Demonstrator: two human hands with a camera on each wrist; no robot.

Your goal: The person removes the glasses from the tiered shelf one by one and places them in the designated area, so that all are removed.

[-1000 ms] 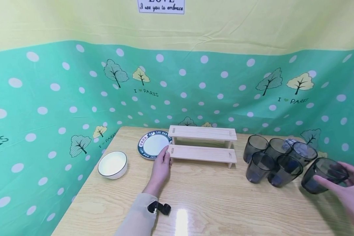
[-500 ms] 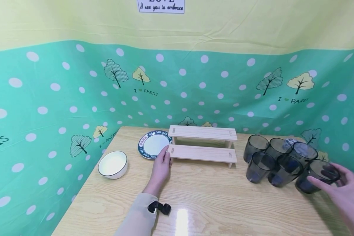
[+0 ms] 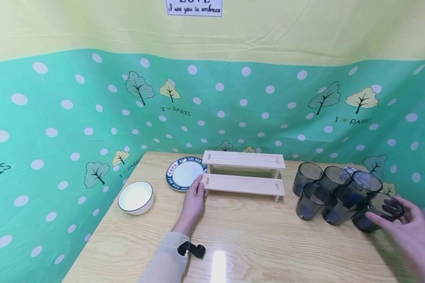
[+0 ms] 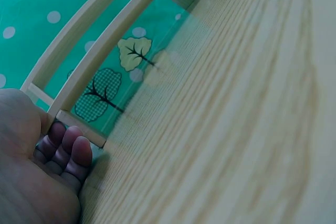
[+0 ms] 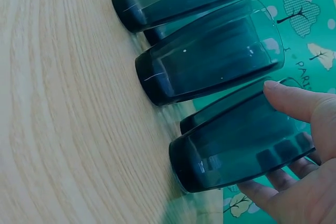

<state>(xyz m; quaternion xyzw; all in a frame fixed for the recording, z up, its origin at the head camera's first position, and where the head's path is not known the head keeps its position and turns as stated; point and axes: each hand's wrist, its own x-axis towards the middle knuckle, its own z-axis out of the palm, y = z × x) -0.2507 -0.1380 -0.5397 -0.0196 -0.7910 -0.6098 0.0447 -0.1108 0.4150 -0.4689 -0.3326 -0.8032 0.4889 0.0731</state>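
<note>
On the right, my right hand [image 3: 412,224] holds a dark tinted drinking glass [image 5: 236,140] near its rim, thumb on one side and fingers round the other. That glass stands upright at the right end of a cluster of similar glasses [image 3: 311,204], overlapping its neighbours in the head view. At the centre back is a two-tier wooden shelf rack [image 3: 244,184]. The left end of its lower board is gripped by my left hand [image 3: 194,200]. In the left wrist view, curled fingertips [image 4: 81,150] show beside the rack's leg.
A white bowl [image 3: 136,198] with a dark rim stands on the left of the wooden table [image 3: 255,243]. Behind my left hand lies a blue-rimmed plate [image 3: 185,173], partly hidden. A green dotted cloth [image 3: 156,129] hangs along the back and left side.
My right hand has moved the glass leftward, from a gap at the right up close to the other glasses. The left hand and the rack have stayed in place.
</note>
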